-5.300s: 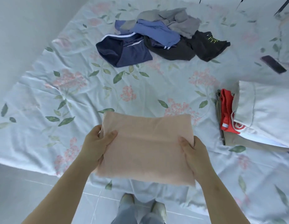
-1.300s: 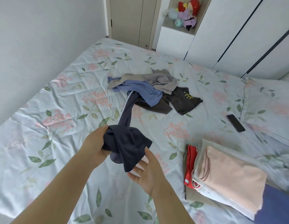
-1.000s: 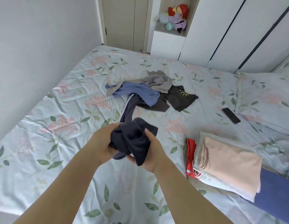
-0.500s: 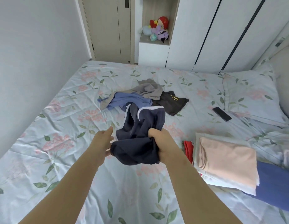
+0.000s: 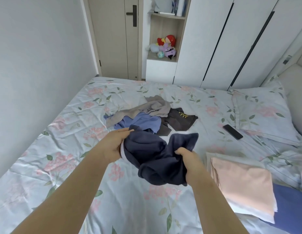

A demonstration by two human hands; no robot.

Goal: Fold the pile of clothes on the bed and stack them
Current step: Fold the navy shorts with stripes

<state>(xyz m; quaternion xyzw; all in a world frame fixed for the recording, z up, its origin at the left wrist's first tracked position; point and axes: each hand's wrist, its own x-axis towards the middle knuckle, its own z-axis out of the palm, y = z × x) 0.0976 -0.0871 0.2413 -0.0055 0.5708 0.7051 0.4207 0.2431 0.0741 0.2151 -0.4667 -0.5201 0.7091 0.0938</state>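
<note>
A crumpled navy garment with white trim (image 5: 155,156) hangs in the air above the floral bed (image 5: 65,166). My left hand (image 5: 114,146) grips its left edge, thumb on top. My right hand (image 5: 189,159) grips a bunched fold on its right side. Behind it, at the bed's middle, lies the unfolded pile: a grey piece (image 5: 153,107), a light blue piece (image 5: 141,123) and a dark piece with yellow marks (image 5: 180,120). At the right sits the folded stack, topped by a peach garment (image 5: 239,183).
A black phone (image 5: 232,132) lies on the sheet next to a floral pillow (image 5: 263,112). A blue cloth (image 5: 292,208) shows at the lower right edge. A grey wall runs along the left; wardrobe doors and a shelf with plush toys (image 5: 165,46) stand behind the bed.
The peach garment went onto the stack at the right. The navy garment was pulled off the pile; my left hand, loose half a second ago, now grips its left edge. The view tilted up.
</note>
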